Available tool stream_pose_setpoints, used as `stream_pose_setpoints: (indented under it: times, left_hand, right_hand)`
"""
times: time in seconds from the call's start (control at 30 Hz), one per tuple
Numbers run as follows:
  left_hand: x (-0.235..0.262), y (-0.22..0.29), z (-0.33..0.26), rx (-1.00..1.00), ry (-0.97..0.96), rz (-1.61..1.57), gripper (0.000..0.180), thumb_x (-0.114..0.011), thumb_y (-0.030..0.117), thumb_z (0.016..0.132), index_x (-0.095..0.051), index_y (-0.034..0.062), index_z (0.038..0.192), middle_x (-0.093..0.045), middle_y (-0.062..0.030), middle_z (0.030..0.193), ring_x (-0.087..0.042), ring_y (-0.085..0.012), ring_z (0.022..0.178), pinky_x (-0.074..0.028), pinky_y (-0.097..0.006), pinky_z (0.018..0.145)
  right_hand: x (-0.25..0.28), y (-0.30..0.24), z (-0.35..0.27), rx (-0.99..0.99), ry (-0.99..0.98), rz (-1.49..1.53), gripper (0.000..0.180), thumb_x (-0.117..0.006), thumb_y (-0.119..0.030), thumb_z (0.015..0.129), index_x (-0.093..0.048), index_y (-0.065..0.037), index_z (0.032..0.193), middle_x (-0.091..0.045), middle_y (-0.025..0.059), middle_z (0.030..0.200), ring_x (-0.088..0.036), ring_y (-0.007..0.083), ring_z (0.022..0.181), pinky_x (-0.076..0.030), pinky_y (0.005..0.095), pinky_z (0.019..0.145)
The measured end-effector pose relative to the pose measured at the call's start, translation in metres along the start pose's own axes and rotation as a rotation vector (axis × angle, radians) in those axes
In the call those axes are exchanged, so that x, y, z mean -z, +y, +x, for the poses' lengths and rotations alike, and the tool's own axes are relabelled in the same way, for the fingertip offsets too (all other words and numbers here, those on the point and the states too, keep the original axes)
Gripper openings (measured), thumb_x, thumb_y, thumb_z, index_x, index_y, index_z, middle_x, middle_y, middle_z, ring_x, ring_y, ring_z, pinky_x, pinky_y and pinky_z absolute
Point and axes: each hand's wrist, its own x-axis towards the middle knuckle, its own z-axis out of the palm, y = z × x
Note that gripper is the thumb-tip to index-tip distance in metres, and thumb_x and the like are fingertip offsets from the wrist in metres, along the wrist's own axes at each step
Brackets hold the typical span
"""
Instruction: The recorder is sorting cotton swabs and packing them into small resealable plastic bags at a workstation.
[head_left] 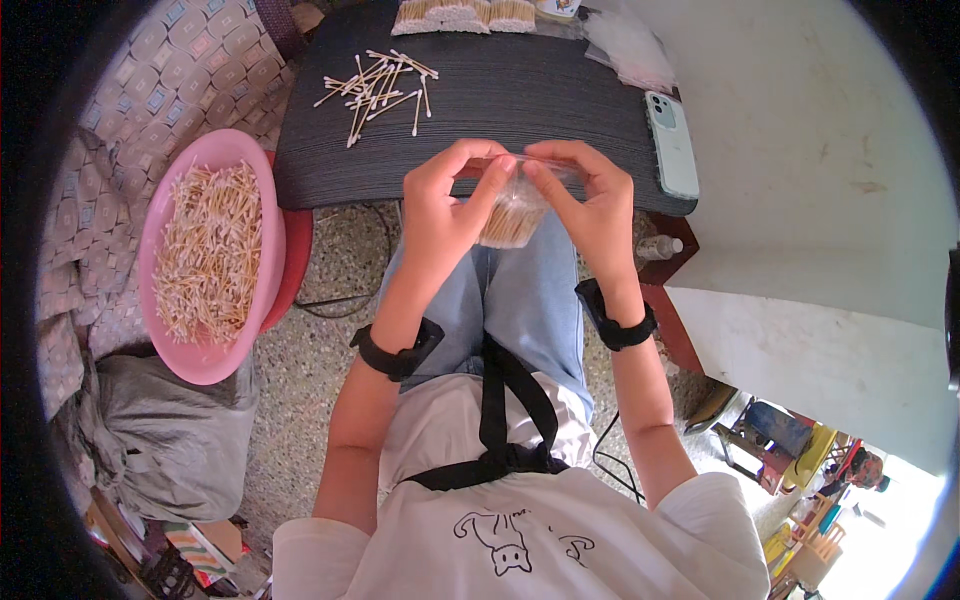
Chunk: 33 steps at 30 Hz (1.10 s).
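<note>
A small clear plastic bag (pixel 512 213) packed with wooden cotton swabs hangs between my hands above my lap. My left hand (pixel 445 205) pinches the bag's top edge at its left side. My right hand (pixel 590 200) pinches the same edge at the right side. Both hands are just in front of the near edge of a dark ribbed mat (pixel 500 110) on the table. Several loose cotton swabs (pixel 377 88) lie scattered on the mat beyond my left hand.
A pink basin (pixel 170 330) full of cotton swabs sits on a red stool at my left. A phone in a pale case (pixel 672 145) lies at the mat's right edge. Filled bags (pixel 462 15) and empty clear bags (pixel 625 45) lie at the far side. A grey sack (pixel 170 430) lies on the floor.
</note>
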Motion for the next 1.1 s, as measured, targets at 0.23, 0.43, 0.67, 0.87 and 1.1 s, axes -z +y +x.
stream_pose_setpoints:
  times: [0.23,0.43,0.67,0.87,1.1]
  left_hand:
    - [-0.001,-0.006,0.006,0.020,-0.001,-0.105,0.010,-0.066,0.007,0.083,-0.066,-0.0012,0.090,-0.069,-0.0069,0.084,-0.065,-0.0118,0.077,-0.051,-0.025,0.071]
    - [-0.014,-0.017,0.018,-0.074,-0.045,-0.050,0.009,-0.067,0.006,0.082,-0.067,0.0002,0.089,-0.069,-0.0066,0.083,-0.065,-0.0110,0.078,-0.050,-0.024,0.069]
    - [-0.018,-0.022,0.025,-0.091,0.038,0.022,0.009,-0.067,0.007,0.082,-0.068,0.0008,0.087,-0.070,-0.0067,0.081,-0.064,-0.0107,0.076,-0.049,-0.024,0.068]
    - [-0.019,-0.028,0.028,-0.085,0.067,-0.046,0.014,-0.070,0.011,0.081,-0.070,0.0029,0.092,-0.071,-0.0063,0.085,-0.065,-0.0112,0.077,-0.050,-0.025,0.071]
    - [-0.021,-0.046,0.028,0.176,0.022,-0.371,0.024,-0.068,0.006,0.081,-0.064,0.0000,0.104,-0.066,-0.0064,0.099,-0.062,-0.0110,0.092,-0.048,-0.024,0.081]
  right_hand:
    - [0.004,0.019,0.000,0.009,0.084,0.099,0.011,-0.067,-0.005,0.079,-0.066,0.002,0.087,-0.066,0.0079,0.083,-0.060,0.0129,0.074,-0.047,0.0251,0.070]
    - [-0.002,0.027,0.009,0.110,0.131,0.017,0.008,-0.067,-0.005,0.080,-0.066,0.000,0.086,-0.066,0.0076,0.082,-0.059,0.0132,0.073,-0.047,0.0256,0.069]
    - [-0.006,0.032,0.018,0.114,0.161,0.013,0.008,-0.067,-0.006,0.079,-0.067,0.000,0.085,-0.066,0.0081,0.081,-0.059,0.0141,0.072,-0.047,0.0266,0.069]
    - [-0.006,0.043,0.024,0.143,0.178,0.001,0.009,-0.068,-0.006,0.079,-0.067,0.000,0.085,-0.067,0.0089,0.084,-0.061,0.0152,0.075,-0.048,0.0268,0.071]
    - [-0.011,0.059,0.024,0.044,0.119,0.154,0.017,-0.069,-0.006,0.080,-0.065,0.001,0.095,-0.064,0.0080,0.090,-0.060,0.0136,0.083,-0.048,0.0263,0.074]
